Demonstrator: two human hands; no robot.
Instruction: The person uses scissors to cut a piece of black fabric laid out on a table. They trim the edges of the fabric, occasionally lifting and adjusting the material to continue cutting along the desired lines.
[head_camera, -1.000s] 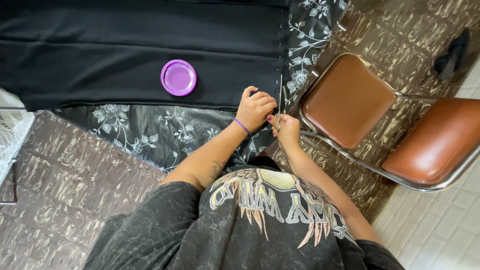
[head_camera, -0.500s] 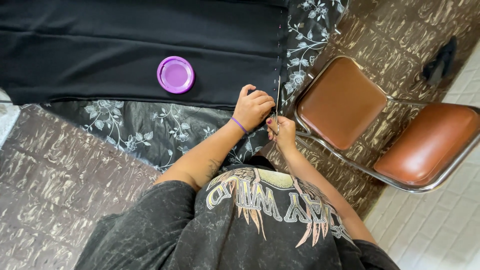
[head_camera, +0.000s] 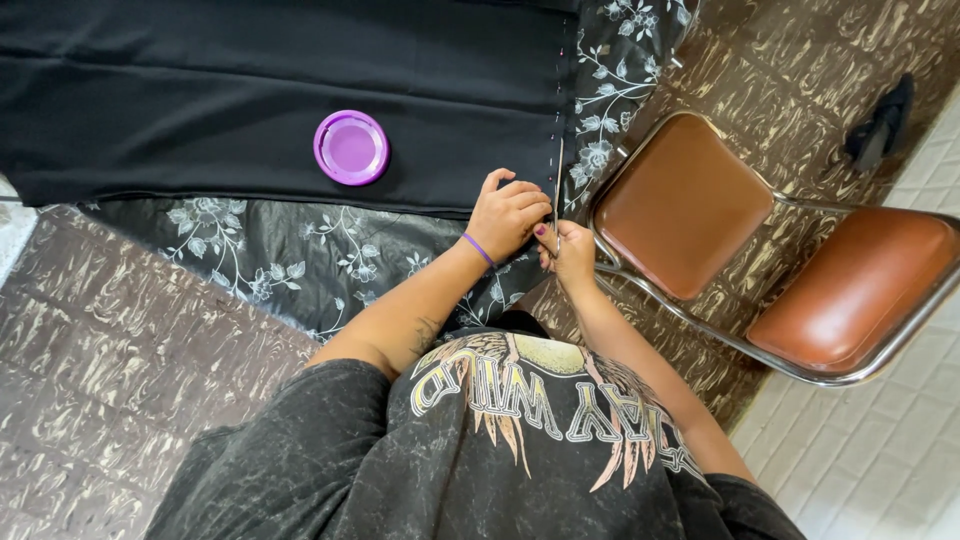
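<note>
A large black cloth (head_camera: 250, 90) lies spread over a black floral sheet (head_camera: 300, 260) on the floor. My left hand (head_camera: 508, 213), with a purple band on the wrist, presses its closed fingers on the cloth's near right corner. Beside it, my right hand (head_camera: 570, 250) pinches the cloth's right edge, where a row of pins (head_camera: 558, 120) runs up the hem. What the right fingers hold besides the cloth is too small to tell. A round purple tin (head_camera: 351, 147) sits on the cloth to the left of my hands.
A folded brown metal chair (head_camera: 690, 200) lies on the patterned floor just right of my hands, its second pad (head_camera: 860, 290) farther right. A dark object (head_camera: 880, 125) rests at the far right. White tiles (head_camera: 870, 460) begin at the lower right.
The view has shifted slightly. Both hands stay at the cloth's corner; my right hand has edged up closer to the left hand along the pinned edge.
</note>
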